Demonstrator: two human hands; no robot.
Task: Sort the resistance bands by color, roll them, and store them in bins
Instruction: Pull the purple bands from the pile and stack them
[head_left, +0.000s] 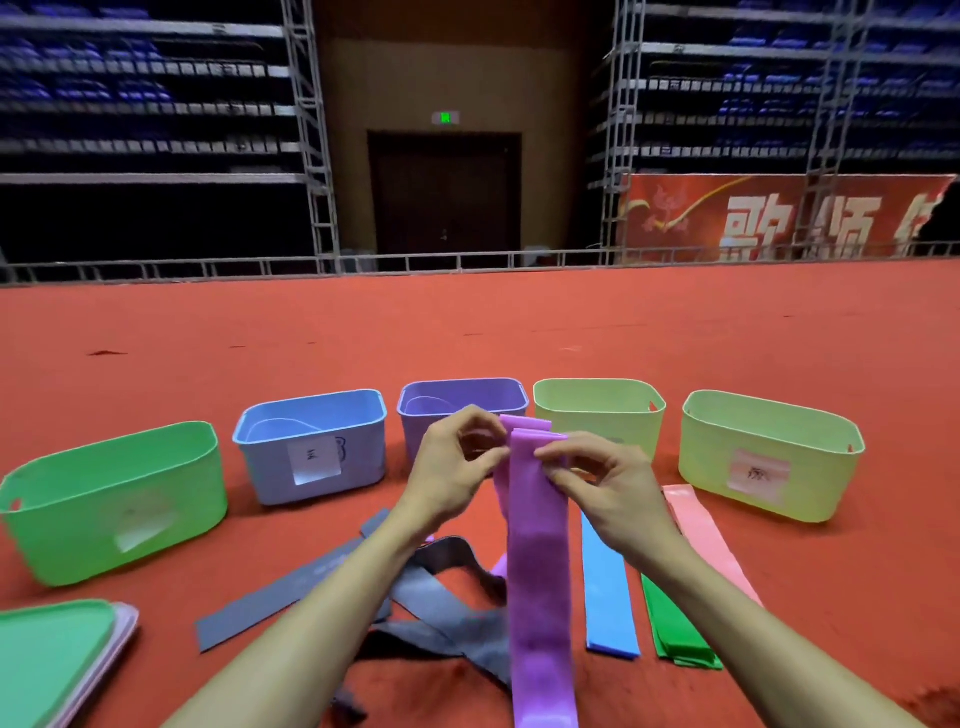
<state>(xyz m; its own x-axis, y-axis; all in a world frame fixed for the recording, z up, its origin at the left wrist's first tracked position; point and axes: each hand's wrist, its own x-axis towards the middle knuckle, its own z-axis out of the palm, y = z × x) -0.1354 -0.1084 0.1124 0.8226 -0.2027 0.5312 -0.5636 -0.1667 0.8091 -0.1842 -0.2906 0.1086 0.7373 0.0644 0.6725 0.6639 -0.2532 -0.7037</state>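
Note:
A purple resistance band (540, 561) hangs lengthwise between both hands, its top end pinched just in front of the purple bin (511, 402). My left hand (457, 462) grips the top left edge and my right hand (597, 478) grips the top right edge. On the red floor lie grey bands (441, 597), a blue band (608, 597), a green band (675, 634) and a pink band (706, 540). The bins stand in a row: a green bin (78, 519), a blue bin (270, 467), the purple one, and two pale yellow-green bins (639, 421) (810, 478).
Stacked lids, green on top (47, 665), lie at the lower left. The red carpet (467, 327) stretches away to a metal rail. Scaffolding, a dark door and a red banner stand behind it.

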